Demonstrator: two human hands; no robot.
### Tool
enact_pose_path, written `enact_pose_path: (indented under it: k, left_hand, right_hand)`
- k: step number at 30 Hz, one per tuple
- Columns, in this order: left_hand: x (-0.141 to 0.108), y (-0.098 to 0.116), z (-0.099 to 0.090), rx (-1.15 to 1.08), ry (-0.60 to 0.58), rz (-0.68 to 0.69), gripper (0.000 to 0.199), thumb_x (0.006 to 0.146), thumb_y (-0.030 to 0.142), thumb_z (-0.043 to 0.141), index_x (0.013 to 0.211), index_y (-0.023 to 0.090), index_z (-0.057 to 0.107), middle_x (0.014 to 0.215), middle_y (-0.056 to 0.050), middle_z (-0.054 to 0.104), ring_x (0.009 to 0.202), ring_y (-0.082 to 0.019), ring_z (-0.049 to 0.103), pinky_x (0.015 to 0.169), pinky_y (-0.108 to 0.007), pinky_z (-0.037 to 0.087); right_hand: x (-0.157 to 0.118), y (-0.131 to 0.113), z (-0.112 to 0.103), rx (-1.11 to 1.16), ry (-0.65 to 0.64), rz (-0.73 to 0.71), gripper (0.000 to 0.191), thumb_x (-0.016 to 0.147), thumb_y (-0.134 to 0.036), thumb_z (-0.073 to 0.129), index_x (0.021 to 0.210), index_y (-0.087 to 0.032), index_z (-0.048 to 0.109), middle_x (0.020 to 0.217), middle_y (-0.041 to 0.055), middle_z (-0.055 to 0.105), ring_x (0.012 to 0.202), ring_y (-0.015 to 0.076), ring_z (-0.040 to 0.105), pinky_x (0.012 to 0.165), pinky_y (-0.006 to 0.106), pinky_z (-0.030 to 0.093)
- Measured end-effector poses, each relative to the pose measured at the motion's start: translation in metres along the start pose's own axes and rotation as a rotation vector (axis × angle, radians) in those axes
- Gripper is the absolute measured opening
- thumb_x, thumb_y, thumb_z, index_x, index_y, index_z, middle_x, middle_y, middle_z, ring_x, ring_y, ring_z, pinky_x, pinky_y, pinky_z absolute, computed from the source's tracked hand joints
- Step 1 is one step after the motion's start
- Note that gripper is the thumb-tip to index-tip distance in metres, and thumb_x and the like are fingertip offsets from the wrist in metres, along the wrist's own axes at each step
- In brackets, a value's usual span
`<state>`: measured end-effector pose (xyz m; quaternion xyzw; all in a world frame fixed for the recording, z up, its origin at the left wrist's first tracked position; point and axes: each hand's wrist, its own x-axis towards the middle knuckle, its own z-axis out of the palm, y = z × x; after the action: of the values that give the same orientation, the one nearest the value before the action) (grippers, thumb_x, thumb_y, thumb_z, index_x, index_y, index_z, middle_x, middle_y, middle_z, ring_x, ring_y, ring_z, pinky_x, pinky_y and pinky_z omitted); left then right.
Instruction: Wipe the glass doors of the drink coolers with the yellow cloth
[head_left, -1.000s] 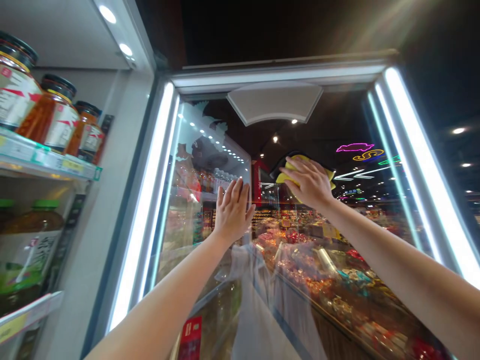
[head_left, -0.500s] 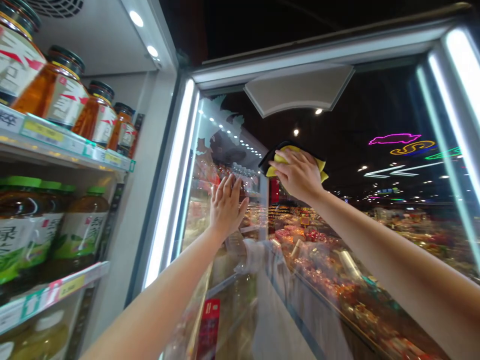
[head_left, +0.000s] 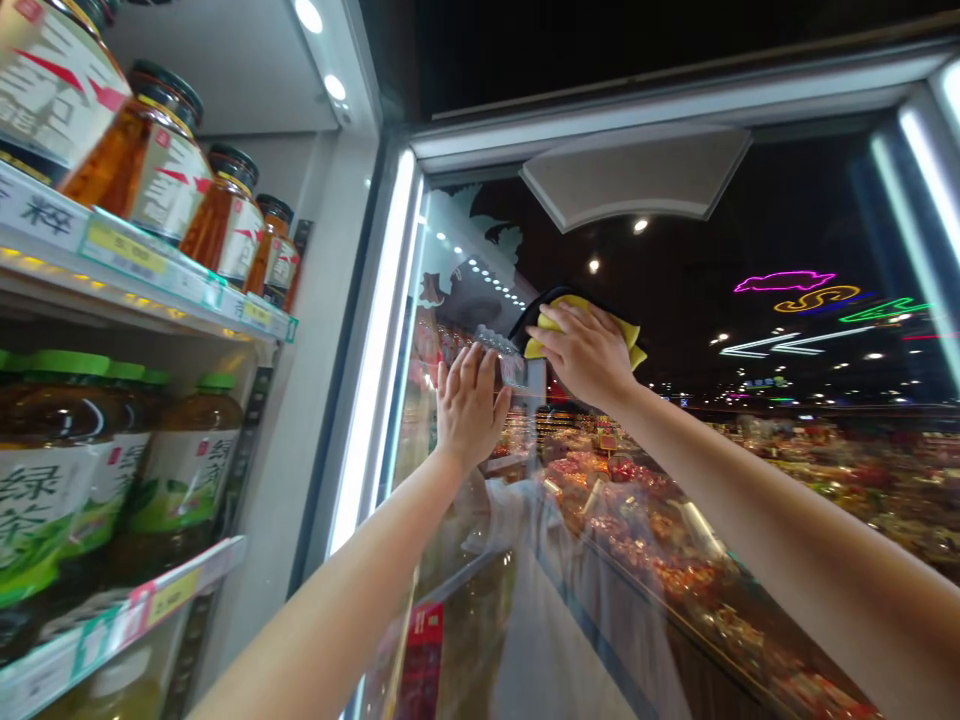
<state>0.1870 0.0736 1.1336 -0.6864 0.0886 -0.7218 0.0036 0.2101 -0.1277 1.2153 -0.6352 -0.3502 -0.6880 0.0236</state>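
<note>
A glass door (head_left: 697,300) with bright light strips fills the view ahead. Against its upper middle, my right hand (head_left: 585,350) presses a yellow and black cleaning cloth (head_left: 626,330), palm on the cloth; the dark side shows along its upper left edge. Lower and to the left, my left hand (head_left: 471,405) lies flat toward the pane with fingers stretched upward and thumb apart, holding nothing. Whether every fingertip touches the glass is hard to tell.
At left stands a cooler shelf (head_left: 165,265) with amber bottles (head_left: 169,165) on it. Green-capped tea bottles (head_left: 184,460) stand on the shelf below. A lit door frame (head_left: 375,370) borders the glass. Shop goods, neon signs and reflections show in or through the pane.
My right hand and the cloth have shifted slightly left relative to the glass. My left hand stays flat and spread. The camera view has turned a little left.
</note>
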Motion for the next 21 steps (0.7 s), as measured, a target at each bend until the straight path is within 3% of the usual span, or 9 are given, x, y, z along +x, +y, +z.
enact_pose_path:
  k: [3,6,9,11,14,16,18,21]
  left_hand:
    - [-0.004,-0.011,-0.003,-0.006,0.009,-0.026,0.057,0.102,0.042,0.04,0.152,0.013,0.043,0.16,-0.019,0.044,0.152,-0.033,0.035,0.127,-0.06,0.021]
    - [-0.006,-0.02,-0.003,-0.011,0.007,-0.024,0.057,0.102,0.042,0.041,0.152,0.014,0.043,0.16,-0.019,0.044,0.151,-0.033,0.037,0.126,-0.06,0.024]
    - [-0.01,-0.024,-0.001,-0.011,0.01,-0.021,0.056,0.102,0.042,0.042,0.152,0.016,0.044,0.161,-0.018,0.044,0.151,-0.033,0.037,0.127,-0.059,0.023]
    - [-0.012,-0.023,0.0,-0.015,0.015,-0.02,0.056,0.102,0.041,0.043,0.152,0.017,0.044,0.161,-0.017,0.043,0.152,-0.032,0.036,0.128,-0.058,0.022]
    - [-0.014,-0.022,0.0,-0.02,0.017,-0.026,0.056,0.102,0.042,0.042,0.152,0.015,0.044,0.162,-0.017,0.042,0.153,-0.032,0.035,0.128,-0.057,0.021]
    - [-0.016,-0.022,-0.001,-0.022,0.016,-0.03,0.056,0.102,0.042,0.042,0.152,0.014,0.044,0.161,-0.018,0.043,0.152,-0.033,0.035,0.128,-0.058,0.021]
    - [-0.018,-0.024,-0.001,-0.027,0.016,-0.027,0.056,0.102,0.041,0.042,0.152,0.016,0.044,0.161,-0.017,0.043,0.152,-0.033,0.035,0.128,-0.06,0.021]
    - [-0.02,-0.028,-0.001,-0.031,0.016,-0.009,0.056,0.102,0.04,0.043,0.153,0.018,0.042,0.162,-0.016,0.043,0.152,-0.032,0.035,0.128,-0.059,0.022]
  right_hand:
    - [-0.013,0.016,-0.01,-0.043,0.027,0.056,0.035,0.104,-0.035,0.047,0.129,-0.034,0.071,0.147,0.0012,0.062,0.135,0.0292,0.053,0.117,0.053,0.034]
    - [0.012,0.026,-0.008,-0.069,0.107,0.183,0.038,0.105,-0.036,0.043,0.129,-0.033,0.072,0.146,0.0038,0.062,0.133,0.0331,0.053,0.114,0.057,0.034]
    - [0.048,0.01,0.006,-0.052,0.129,0.259,0.042,0.106,-0.035,0.037,0.133,-0.031,0.069,0.153,0.0048,0.056,0.141,0.0345,0.045,0.117,0.059,0.029]
    - [0.056,-0.01,0.014,-0.035,0.09,0.217,0.042,0.106,-0.034,0.038,0.136,-0.031,0.067,0.156,0.0037,0.053,0.145,0.0331,0.042,0.119,0.059,0.027]
    - [0.037,-0.025,0.014,-0.02,-0.009,0.033,0.04,0.104,-0.033,0.043,0.137,-0.03,0.066,0.157,0.0021,0.053,0.146,0.0295,0.043,0.121,0.055,0.028]
    - [0.018,-0.019,0.007,-0.023,-0.038,-0.032,0.039,0.104,-0.034,0.045,0.135,-0.03,0.068,0.154,0.0018,0.056,0.143,0.0285,0.047,0.121,0.052,0.029]
    - [0.011,-0.005,0.0,-0.035,-0.013,0.006,0.039,0.103,-0.036,0.045,0.133,-0.03,0.069,0.152,0.0017,0.058,0.14,0.0293,0.05,0.12,0.053,0.031]
    - [0.033,0.009,0.002,-0.045,0.068,0.156,0.041,0.103,-0.036,0.042,0.133,-0.03,0.069,0.152,0.0022,0.058,0.142,0.0319,0.047,0.121,0.056,0.029]
